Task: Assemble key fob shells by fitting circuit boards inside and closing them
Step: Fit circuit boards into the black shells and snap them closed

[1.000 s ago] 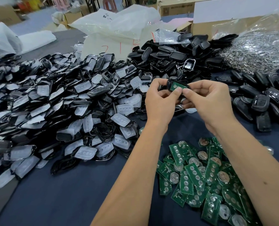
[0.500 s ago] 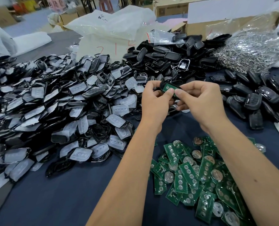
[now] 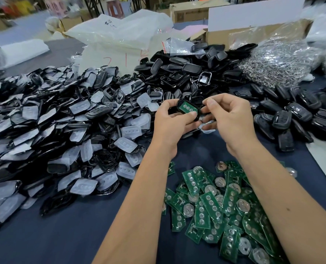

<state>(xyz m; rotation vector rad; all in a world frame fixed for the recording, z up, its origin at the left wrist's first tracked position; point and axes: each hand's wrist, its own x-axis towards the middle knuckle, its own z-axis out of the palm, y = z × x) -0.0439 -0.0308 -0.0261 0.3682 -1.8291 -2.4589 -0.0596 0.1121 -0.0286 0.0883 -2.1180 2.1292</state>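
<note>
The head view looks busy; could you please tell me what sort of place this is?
Probably a small assembly workshop: heaps of black fob shells, a pile of green circuit boards, and cardboard boxes behind.

two hands, left hand (image 3: 169, 121) and right hand (image 3: 229, 119), are showing. one shell (image 3: 179, 103) is holding one green board (image 3: 188, 108). loose boards (image 3: 215, 206), shell halves (image 3: 63, 130), back covers (image 3: 187, 69) and closed fobs (image 3: 292, 115) are lying in heaps too numerous for counting.

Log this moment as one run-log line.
step: board seated in shell | left hand: grips black plastic key fob shell | green circuit board: inside, face up | right hand: pinches shell end | shell: not closed
</note>
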